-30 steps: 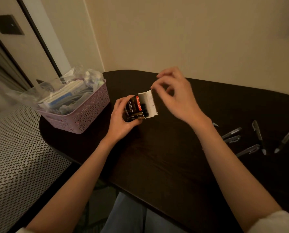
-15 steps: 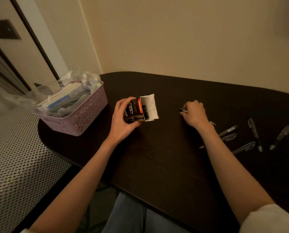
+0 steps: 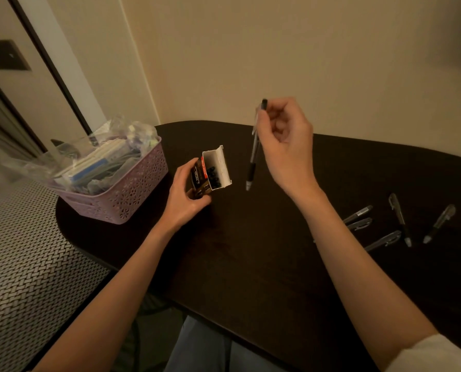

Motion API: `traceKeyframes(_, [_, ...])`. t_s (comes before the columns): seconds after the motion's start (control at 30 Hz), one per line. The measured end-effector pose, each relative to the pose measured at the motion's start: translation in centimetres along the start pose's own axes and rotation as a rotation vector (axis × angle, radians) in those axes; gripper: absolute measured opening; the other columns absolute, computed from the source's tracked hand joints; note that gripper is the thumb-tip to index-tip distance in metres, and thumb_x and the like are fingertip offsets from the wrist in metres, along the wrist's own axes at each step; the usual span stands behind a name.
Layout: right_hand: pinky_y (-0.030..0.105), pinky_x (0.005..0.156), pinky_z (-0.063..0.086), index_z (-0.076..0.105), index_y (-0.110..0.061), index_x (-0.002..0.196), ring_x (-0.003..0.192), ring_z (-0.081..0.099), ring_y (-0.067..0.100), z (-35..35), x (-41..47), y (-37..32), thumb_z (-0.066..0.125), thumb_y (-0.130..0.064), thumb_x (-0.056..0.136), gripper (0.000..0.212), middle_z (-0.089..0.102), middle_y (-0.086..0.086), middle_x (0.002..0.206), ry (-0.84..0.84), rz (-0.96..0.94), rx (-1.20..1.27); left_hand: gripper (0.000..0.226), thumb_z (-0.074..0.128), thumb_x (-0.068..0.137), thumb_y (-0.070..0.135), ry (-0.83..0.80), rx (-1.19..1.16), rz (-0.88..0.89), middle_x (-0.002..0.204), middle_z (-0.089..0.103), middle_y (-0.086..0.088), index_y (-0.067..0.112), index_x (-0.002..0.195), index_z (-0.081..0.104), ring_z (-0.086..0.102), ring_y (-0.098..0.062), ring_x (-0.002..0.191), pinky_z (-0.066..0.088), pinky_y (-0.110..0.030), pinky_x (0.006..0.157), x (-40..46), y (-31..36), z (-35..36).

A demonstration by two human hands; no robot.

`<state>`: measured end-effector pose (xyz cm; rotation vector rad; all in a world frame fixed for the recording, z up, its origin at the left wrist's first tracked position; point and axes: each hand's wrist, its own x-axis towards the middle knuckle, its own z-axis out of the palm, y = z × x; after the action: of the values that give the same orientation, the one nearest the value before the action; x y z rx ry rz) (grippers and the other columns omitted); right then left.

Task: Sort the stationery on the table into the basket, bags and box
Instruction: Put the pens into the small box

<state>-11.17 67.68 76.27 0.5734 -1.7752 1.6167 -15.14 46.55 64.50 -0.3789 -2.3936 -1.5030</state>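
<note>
My left hand (image 3: 184, 197) grips a small black and red pen box (image 3: 211, 171) standing on the dark table (image 3: 250, 259). Its white flap is open and several black pen ends show inside. My right hand (image 3: 287, 146) is raised above the table to the right of the box and pinches the top of a pen (image 3: 254, 154). The pen hangs nearly upright, tip down, a short way right of the box opening. Several loose pens (image 3: 397, 220) lie on the table at the right.
A pink perforated basket (image 3: 127, 194) stands at the table's left end, filled with clear plastic bags (image 3: 100, 154) of stationery. The wall runs close behind the table. A woven patterned surface (image 3: 22, 264) lies left of the table.
My right hand went from the box flap down to the table, picked up a pen, and has lifted it up beside the box. My left hand kept hold of the box.
</note>
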Motion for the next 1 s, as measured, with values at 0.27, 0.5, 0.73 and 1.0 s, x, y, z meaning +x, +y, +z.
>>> traceKeyframes(0.27, [0.035, 0.06, 0.054, 0.048, -0.008, 0.103, 0.071, 0.059, 0.016, 1.4, -1.4, -2.2, 0.052, -0.005, 0.092, 0.012, 0.057, 0.006, 0.087, -0.026, -0.264, 0.081, 0.076, 0.083, 0.071, 0.014, -0.038, 0.012, 0.026, 0.136, 0.04, 0.007, 0.027, 0.135, 0.043, 0.04, -0.004, 0.127, 0.043, -0.031, 0.101, 0.2, 0.1, -0.3])
traceKeyframes(0.5, [0.028, 0.071, 0.055, 0.052, -0.002, 0.104, 0.081, 0.061, 0.014, 2.1, -1.9, 0.1, 0.055, -0.003, 0.092, 0.013, 0.058, 0.007, 0.093, -0.176, -0.257, -0.085, 0.076, 0.082, 0.072, 0.012, -0.019, 0.025, 0.041, 0.135, 0.042, 0.005, 0.023, 0.136, 0.043, 0.042, 0.0, 0.124, 0.04, -0.017, 0.095, 0.3, 0.3, -0.2])
traceKeyframes(0.73, [0.021, 0.078, 0.055, 0.056, -0.006, 0.103, 0.088, 0.066, 0.007, 2.5, -2.5, 1.6, 0.06, -0.007, 0.091, 0.012, 0.063, 0.001, 0.098, -0.323, -0.064, -0.131, 0.08, 0.079, 0.066, 0.028, -0.019, 0.007, 0.03, 0.134, 0.045, 0.004, 0.022, 0.136, 0.043, 0.044, -0.007, 0.125, 0.043, -0.028, 0.1, 0.3, 0.3, -0.2])
traceKeyframes(1.0, [0.009, 0.075, 0.04, 0.069, -0.012, 0.1, 0.094, 0.043, 0.004, 3.2, -2.8, 2.7, 0.068, -0.023, 0.085, 0.019, 0.044, 0.001, 0.109, -0.285, -0.086, -0.476, 0.079, 0.08, 0.068, 0.028, -0.01, 0.051, 0.046, 0.134, 0.046, 0.003, 0.024, 0.136, 0.042, 0.046, -0.009, 0.124, 0.044, -0.035, 0.104, 0.2, 0.1, -0.2])
